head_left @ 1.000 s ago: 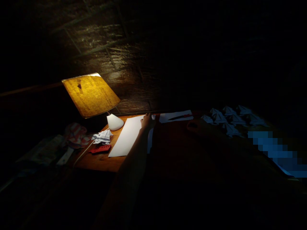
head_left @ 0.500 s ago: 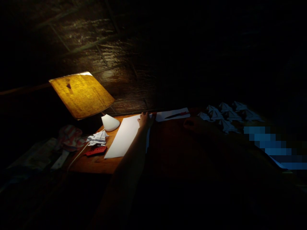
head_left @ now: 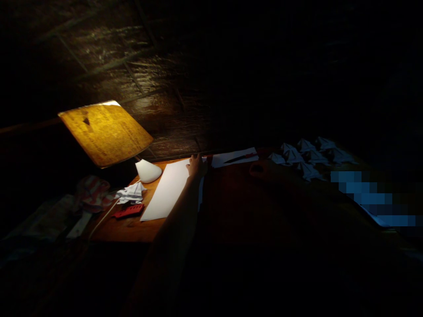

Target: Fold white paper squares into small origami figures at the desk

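My left hand point(head_left: 196, 167) rests on the far right part of a stack of white paper point(head_left: 167, 189). Its thumb stands apart from the other fingers, and nothing shows held in it. In deep shadow to the right, my right hand point(head_left: 261, 170) is curled, thumb toward fingers; what it holds, if anything, is hidden. Between and beyond the hands, a knife point(head_left: 236, 159) with a dark blade and a red handle lies on another white sheet point(head_left: 218, 161). Close to my right hand stand several folded paper shapes point(head_left: 292, 156).
A lamp with a yellow shade point(head_left: 107, 132) and a white base point(head_left: 147, 171) lights the wooden table point(head_left: 132, 231) from the left. Near its base lie crumpled striped paper point(head_left: 132, 193) and a red object point(head_left: 128, 211). A cord point(head_left: 102, 220) crosses the table's left edge. A pixelated blue patch point(head_left: 370, 198) is at right.
The whole view has shifted slightly, so things appear a little further left. Both hands keep nearly the same places and poses relative to the paper and table.
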Demonstrator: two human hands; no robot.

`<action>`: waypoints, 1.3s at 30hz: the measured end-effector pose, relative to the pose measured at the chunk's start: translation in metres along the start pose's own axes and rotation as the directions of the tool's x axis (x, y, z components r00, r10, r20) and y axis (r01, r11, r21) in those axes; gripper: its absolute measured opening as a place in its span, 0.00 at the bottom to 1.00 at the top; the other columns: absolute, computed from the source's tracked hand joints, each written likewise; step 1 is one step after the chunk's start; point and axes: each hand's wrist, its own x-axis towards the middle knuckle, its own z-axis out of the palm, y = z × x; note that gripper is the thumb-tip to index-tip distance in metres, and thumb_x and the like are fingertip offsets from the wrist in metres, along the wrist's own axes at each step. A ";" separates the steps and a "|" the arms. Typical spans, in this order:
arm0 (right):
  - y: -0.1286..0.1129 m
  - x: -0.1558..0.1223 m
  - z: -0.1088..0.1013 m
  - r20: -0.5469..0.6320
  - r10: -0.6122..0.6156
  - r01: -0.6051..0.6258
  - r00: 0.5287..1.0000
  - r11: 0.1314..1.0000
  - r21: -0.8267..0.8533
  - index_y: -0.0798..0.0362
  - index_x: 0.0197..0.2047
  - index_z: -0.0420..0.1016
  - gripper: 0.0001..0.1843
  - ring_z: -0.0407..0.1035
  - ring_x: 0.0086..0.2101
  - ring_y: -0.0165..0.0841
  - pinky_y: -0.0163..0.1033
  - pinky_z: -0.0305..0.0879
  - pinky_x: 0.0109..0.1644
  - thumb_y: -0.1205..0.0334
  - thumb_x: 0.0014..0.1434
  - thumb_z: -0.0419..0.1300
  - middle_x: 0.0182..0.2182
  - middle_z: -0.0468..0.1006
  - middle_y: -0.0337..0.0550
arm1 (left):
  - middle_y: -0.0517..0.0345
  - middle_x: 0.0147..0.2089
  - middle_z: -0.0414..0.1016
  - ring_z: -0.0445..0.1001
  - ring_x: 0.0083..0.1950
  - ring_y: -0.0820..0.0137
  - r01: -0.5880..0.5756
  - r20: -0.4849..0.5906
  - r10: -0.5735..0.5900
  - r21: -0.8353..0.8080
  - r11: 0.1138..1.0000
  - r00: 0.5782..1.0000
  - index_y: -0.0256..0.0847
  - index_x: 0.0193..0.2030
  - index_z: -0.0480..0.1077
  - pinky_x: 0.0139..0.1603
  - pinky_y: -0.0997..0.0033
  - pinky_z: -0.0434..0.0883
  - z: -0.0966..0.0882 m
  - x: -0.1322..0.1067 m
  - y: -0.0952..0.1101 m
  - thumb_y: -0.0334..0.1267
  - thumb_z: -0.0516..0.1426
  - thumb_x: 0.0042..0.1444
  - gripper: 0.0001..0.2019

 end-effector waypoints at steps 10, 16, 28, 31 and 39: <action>-0.003 -0.001 0.000 0.002 0.027 -0.027 1.000 1.000 -0.002 0.54 0.38 0.80 0.08 0.75 0.36 0.35 0.36 0.66 0.40 0.66 0.57 0.61 0.38 0.83 0.47 | 0.39 0.66 0.63 0.64 0.66 0.48 0.000 -0.010 0.000 -0.014 1.000 1.000 0.45 0.65 0.65 0.62 0.44 0.66 0.002 0.003 -0.004 0.33 0.50 0.63 0.24; -0.004 -0.001 -0.001 0.011 0.021 -0.021 1.000 0.999 -0.026 0.54 0.38 0.81 0.08 0.75 0.35 0.35 0.36 0.65 0.38 0.66 0.57 0.61 0.38 0.83 0.47 | 0.44 0.69 0.61 0.61 0.69 0.46 -0.014 0.041 0.013 0.020 1.000 0.999 0.56 0.70 0.64 0.65 0.39 0.62 0.009 0.009 -0.010 0.40 0.50 0.65 0.26; -0.006 -0.002 -0.002 0.010 0.032 -0.032 0.999 0.999 -0.006 0.54 0.38 0.81 0.08 0.75 0.35 0.35 0.36 0.66 0.39 0.65 0.56 0.61 0.38 0.83 0.47 | 0.47 0.72 0.60 0.53 0.75 0.45 0.039 0.009 -0.038 -0.043 0.998 0.999 0.55 0.64 0.71 0.73 0.37 0.50 0.017 0.014 -0.013 0.57 0.53 0.64 0.25; -0.007 -0.002 -0.003 0.010 0.030 -0.030 0.999 0.999 -0.015 0.55 0.38 0.81 0.08 0.75 0.35 0.34 0.36 0.66 0.39 0.66 0.57 0.61 0.38 0.83 0.47 | 0.45 0.73 0.58 0.54 0.75 0.46 0.043 0.005 -0.042 -0.056 0.998 0.999 0.53 0.63 0.73 0.73 0.37 0.50 0.015 0.013 -0.011 0.56 0.53 0.65 0.24; -0.004 -0.002 -0.001 0.001 0.004 -0.004 1.000 1.000 -0.001 0.54 0.36 0.80 0.07 0.75 0.34 0.34 0.36 0.66 0.38 0.66 0.56 0.60 0.36 0.83 0.46 | 0.45 0.71 0.61 0.58 0.72 0.48 0.052 0.005 -0.052 -0.105 0.993 0.999 0.50 0.57 0.74 0.71 0.39 0.56 0.009 0.012 -0.011 0.47 0.56 0.61 0.19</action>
